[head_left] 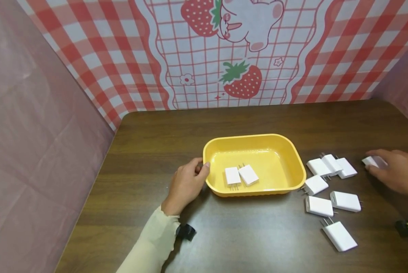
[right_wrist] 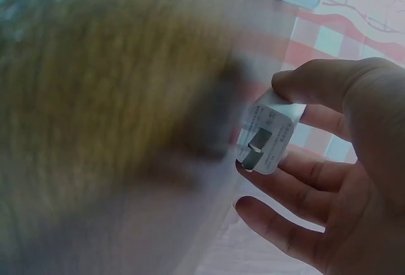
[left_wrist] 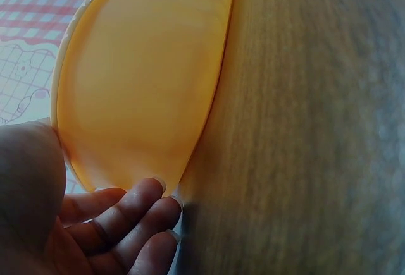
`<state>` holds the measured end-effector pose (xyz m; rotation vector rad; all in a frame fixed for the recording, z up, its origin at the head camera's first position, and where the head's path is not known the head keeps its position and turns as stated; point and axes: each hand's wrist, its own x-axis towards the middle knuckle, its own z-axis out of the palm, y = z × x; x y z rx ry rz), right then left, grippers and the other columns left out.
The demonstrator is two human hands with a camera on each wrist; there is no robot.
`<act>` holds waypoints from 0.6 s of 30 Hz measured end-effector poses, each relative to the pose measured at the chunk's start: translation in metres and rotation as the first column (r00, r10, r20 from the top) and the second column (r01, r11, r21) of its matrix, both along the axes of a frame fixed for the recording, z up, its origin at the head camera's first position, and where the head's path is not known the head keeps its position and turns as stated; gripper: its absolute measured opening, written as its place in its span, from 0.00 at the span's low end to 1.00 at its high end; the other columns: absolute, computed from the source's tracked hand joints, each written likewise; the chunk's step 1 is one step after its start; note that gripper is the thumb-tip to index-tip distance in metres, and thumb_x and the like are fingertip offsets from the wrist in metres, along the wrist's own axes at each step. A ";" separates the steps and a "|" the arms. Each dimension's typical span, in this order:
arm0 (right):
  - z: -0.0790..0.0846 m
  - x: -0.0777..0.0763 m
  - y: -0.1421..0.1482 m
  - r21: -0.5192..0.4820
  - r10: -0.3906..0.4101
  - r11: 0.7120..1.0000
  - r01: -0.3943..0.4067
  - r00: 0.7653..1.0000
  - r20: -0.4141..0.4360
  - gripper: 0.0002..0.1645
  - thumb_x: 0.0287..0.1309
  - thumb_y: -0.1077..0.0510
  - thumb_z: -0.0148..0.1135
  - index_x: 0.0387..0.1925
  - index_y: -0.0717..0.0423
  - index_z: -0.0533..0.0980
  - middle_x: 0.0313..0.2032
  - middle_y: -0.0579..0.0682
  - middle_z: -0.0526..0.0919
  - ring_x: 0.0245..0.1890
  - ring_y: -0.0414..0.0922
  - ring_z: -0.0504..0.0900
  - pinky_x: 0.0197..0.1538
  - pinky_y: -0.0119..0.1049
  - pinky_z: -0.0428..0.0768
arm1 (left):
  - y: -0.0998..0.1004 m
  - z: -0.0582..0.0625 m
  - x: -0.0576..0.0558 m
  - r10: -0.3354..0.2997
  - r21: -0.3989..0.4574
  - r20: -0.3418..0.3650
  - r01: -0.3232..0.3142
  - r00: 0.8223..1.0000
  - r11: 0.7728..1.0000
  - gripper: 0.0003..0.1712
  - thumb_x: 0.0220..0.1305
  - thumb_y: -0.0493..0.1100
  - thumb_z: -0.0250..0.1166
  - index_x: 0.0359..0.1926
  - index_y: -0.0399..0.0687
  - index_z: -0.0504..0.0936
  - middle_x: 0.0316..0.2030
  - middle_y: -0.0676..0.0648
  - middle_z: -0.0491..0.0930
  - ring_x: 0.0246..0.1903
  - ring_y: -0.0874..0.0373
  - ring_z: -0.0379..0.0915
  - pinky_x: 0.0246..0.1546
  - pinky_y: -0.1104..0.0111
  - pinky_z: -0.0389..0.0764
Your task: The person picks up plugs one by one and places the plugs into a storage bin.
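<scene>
My left hand (head_left: pixel 186 184) grips the left end of a yellow plastic basin (head_left: pixel 258 137), thumb over the rim and fingers against the outer wall. The left wrist view shows those curled fingers (left_wrist: pixel 149 215) at the wall. Two white USB charger plugs lie inside the basin, a left one (head_left: pixel 232 176) and a right one (head_left: pixel 248 174). At the table's right side, my right hand (head_left: pixel 400 170) pinches another white charger plug (right_wrist: pixel 281 123) between thumb and fingers. Its two metal prongs (right_wrist: pixel 256 148) face the right wrist camera.
Several more white charger plugs lie right of the basin: a clustered group (head_left: pixel 330 165), one near the basin's corner (head_left: pixel 315 185), a pair below (head_left: pixel 345 201) and one nearest me (head_left: pixel 339 236). The brown wooden table (head_left: pixel 149 151) meets a red checked cloth (head_left: pixel 128 64) behind.
</scene>
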<state>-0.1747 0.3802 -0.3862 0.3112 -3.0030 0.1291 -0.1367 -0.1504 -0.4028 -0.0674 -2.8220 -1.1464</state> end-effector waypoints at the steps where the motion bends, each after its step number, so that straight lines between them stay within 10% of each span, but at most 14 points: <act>1: 0.001 0.000 0.000 0.003 -0.004 1.000 0.004 1.000 0.002 0.21 0.49 0.64 0.69 0.45 0.69 0.74 0.28 0.70 0.77 0.27 0.63 0.77 0.29 0.58 0.70 | 0.000 0.000 0.000 0.000 -0.001 0.001 0.000 1.000 1.000 0.23 0.71 0.59 0.56 0.54 0.50 0.83 0.26 0.57 0.76 0.27 0.58 0.72 0.32 0.62 0.73; 18: 0.008 -0.002 -0.007 -0.036 0.006 0.999 -0.010 0.994 -0.112 0.20 0.49 0.61 0.68 0.42 0.70 0.75 0.22 0.70 0.76 0.20 0.58 0.74 0.22 0.47 0.65 | 0.000 0.000 0.000 0.002 -0.009 0.010 -0.002 1.000 1.000 0.24 0.71 0.60 0.56 0.56 0.50 0.83 0.27 0.56 0.76 0.28 0.57 0.72 0.33 0.61 0.73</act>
